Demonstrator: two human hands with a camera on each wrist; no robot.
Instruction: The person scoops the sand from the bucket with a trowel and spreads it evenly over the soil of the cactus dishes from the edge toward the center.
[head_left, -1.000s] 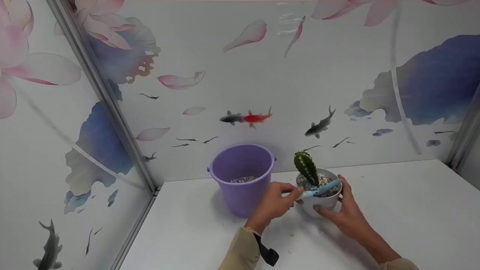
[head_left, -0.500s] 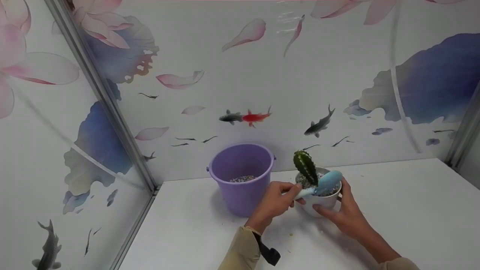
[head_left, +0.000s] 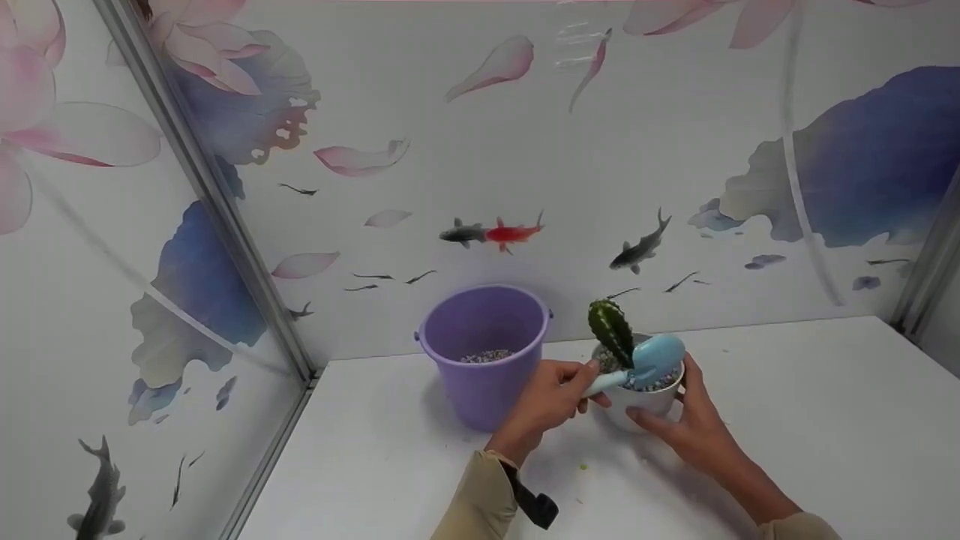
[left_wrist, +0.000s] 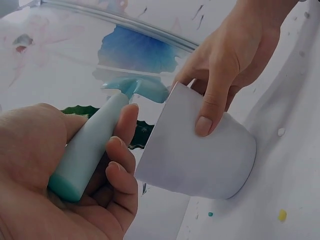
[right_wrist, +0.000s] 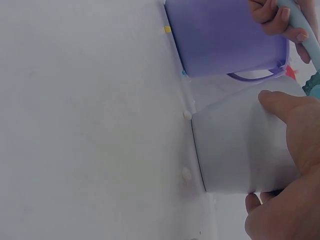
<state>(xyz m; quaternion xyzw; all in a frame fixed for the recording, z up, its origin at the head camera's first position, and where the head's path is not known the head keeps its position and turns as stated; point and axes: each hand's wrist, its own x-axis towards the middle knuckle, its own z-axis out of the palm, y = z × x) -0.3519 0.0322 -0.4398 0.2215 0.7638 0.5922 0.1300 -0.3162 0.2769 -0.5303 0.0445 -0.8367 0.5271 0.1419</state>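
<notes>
My left hand (head_left: 551, 401) grips a light blue trowel (head_left: 658, 358) by its pale handle (left_wrist: 95, 140), fingers curled round it. The trowel's blade lies over the right half of a white flowerpot (left_wrist: 200, 147), its broad face showing. A green ridged cactus (head_left: 611, 330) stands in the pot, leaning to the left, with multicoloured gravel (head_left: 651, 381) around its base. My right hand (head_left: 697, 431) holds the pot from the right, thumb on the near wall and other fingers round the far side. In the right wrist view the pot's base (right_wrist: 200, 155) sits at the tabletop.
A purple bucket (head_left: 480, 394) with gravel (head_left: 487, 358) at its bottom stands left of the pot, close behind my left hand. Loose pebbles lie on the white table (head_left: 360, 465), a yellow one (left_wrist: 282, 215) among them. A printed wall (head_left: 420, 300) rises behind the table's back edge.
The trowel's blade has turned from nearly edge-on, low over the gravel, to broad face showing and slightly higher. The right hand, pot and bucket keep their places.
</notes>
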